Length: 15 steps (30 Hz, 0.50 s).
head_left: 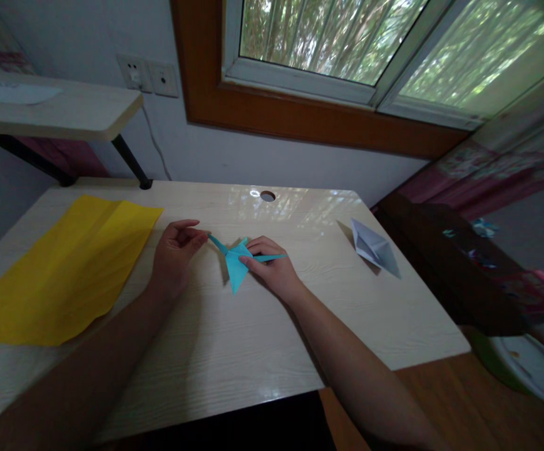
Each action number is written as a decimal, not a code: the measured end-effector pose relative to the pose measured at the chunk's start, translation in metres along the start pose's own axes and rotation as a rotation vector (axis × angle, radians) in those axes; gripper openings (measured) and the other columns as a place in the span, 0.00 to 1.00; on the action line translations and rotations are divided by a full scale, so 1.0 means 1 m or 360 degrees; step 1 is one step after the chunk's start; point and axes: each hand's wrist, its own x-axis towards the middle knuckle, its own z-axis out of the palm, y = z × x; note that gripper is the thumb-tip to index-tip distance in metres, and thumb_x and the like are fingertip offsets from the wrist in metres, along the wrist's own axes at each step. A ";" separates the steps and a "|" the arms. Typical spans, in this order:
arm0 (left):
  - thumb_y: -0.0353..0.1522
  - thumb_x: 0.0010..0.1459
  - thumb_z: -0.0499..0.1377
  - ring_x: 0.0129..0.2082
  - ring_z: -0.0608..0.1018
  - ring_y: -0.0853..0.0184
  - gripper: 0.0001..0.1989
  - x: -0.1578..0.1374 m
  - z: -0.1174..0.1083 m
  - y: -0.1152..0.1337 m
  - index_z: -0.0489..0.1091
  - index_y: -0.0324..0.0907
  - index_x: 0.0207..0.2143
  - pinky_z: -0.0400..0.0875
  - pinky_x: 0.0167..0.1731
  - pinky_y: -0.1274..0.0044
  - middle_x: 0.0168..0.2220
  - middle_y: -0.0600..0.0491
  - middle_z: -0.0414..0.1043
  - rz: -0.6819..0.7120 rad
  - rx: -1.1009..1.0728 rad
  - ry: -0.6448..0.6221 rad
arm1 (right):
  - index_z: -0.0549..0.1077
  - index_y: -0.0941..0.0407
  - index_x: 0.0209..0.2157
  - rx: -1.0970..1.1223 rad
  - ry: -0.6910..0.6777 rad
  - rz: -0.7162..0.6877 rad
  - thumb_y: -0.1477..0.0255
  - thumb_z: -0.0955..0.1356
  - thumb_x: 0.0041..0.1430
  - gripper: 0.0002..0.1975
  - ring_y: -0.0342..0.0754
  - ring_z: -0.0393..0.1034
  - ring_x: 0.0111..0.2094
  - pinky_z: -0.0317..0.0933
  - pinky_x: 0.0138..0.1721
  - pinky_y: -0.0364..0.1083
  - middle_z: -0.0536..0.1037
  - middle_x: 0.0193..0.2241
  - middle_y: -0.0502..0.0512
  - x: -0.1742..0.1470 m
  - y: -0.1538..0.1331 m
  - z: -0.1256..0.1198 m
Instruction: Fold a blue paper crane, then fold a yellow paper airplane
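A turquoise origami crane (236, 265) is held just above the middle of the desk, with one narrow point reaching left and another reaching right. My left hand (176, 254) pinches the tip of the left point between thumb and fingers. Around the crane's body, my right hand (270, 263) is closed, its thumb pressed on the near side and its fingers behind. A wing-like triangle of the crane hangs down toward me. The right point passes over my right hand.
A yellow sheet (72, 275) lies on the pale desk (234, 376) at the left. A white folded paper boat (375, 246) rests at the right. A raised shelf (88, 116) stands at the back left. Behind the desk, a cable hole (268, 196) sits near the window wall.
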 end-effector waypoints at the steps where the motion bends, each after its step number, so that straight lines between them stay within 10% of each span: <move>1: 0.34 0.46 0.72 0.37 0.80 0.67 0.21 0.000 0.000 0.000 0.72 0.45 0.44 0.74 0.42 0.74 0.34 0.56 0.77 0.0012 -0.0010 -0.0002 | 0.79 0.51 0.31 0.0009 0.0001 0.0006 0.61 0.74 0.60 0.08 0.50 0.73 0.39 0.67 0.44 0.52 0.79 0.36 0.55 0.000 0.001 0.000; 15: 0.32 0.46 0.72 0.33 0.76 0.70 0.21 -0.002 0.000 0.001 0.67 0.46 0.41 0.72 0.39 0.77 0.32 0.59 0.70 0.0098 -0.0061 0.0033 | 0.80 0.50 0.31 0.0108 -0.0046 0.0114 0.61 0.74 0.58 0.08 0.50 0.73 0.40 0.67 0.46 0.53 0.78 0.36 0.55 0.000 0.002 0.000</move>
